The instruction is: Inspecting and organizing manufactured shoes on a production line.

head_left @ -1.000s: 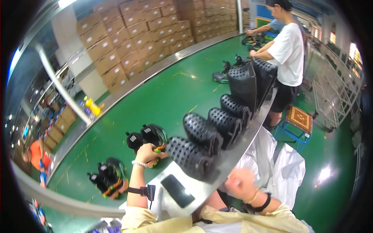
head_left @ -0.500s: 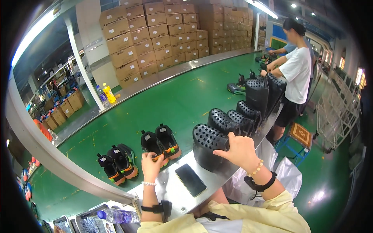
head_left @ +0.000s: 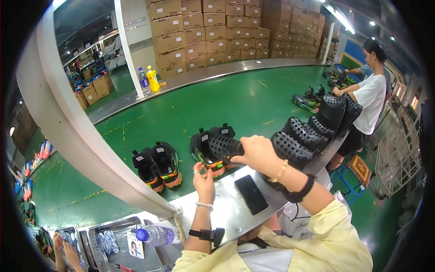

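Note:
My right hand (head_left: 260,154) is closed on a black perforated insole (head_left: 224,147), its dotted toe end held over the opening of a black shoe (head_left: 198,145) with orange and green trim. My left hand (head_left: 204,185) is at that shoe's heel, thumb and fingers against it. Just behind the insole, a matching shoe (head_left: 225,130) is partly covered by it. To the left stand two more shoes, one black shoe (head_left: 146,168) beside another (head_left: 166,164). Stacked black insoles (head_left: 292,147) rise to the right of my right hand.
A dark phone (head_left: 252,194) lies on the metal table edge (head_left: 223,211). A white post (head_left: 86,131) slants across the left. Lower left are a capped bottle (head_left: 158,235), a tray (head_left: 147,258) with laces, and another person's hands (head_left: 68,254). A co-worker (head_left: 369,99) stands at far right.
My right hand has moved left from beside the stack, now carrying an insole over the shoe. The left hand stays at the shoe's heel. The whole view has shifted.

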Demonstrator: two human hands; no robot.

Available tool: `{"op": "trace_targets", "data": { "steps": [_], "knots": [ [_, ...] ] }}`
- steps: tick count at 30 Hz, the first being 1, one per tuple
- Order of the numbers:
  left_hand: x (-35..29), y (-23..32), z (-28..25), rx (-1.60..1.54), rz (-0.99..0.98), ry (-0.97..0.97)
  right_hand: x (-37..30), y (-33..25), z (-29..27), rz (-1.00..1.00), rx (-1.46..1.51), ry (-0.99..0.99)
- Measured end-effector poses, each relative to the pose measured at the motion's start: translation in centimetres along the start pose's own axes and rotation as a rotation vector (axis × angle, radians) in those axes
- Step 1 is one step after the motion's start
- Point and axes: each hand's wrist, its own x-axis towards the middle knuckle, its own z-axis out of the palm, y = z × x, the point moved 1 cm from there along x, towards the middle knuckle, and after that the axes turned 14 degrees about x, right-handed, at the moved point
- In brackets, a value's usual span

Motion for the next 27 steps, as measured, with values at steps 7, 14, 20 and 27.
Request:
{"op": "trace_targets", "data": {
  "steps": [7, 14, 20, 27],
  "knots": [
    [0.0, -1.5, -0.7, -0.22, -0.142, -0.016, 0.4, -2.5, 3.8, -0.068, -0.035, 0.026],
    [-0.2, -2.8, -0.2, -0.154, -0.096, 0.039, 1.7, -2.5, 3.3, 0.019, 0.045, -0.033],
    [1.1, -1.3, -0.1, -0.179, -0.178, -0.049, 8.9, 2.1, 6.1, 0.437, 0.298, -0.532],
    [7.1, -3.4, 0.9, -0.088, 0.042, 0.048, 9.6, -0.3, 16.9, 0.323, 0.126, -0.146]
  ]
}}
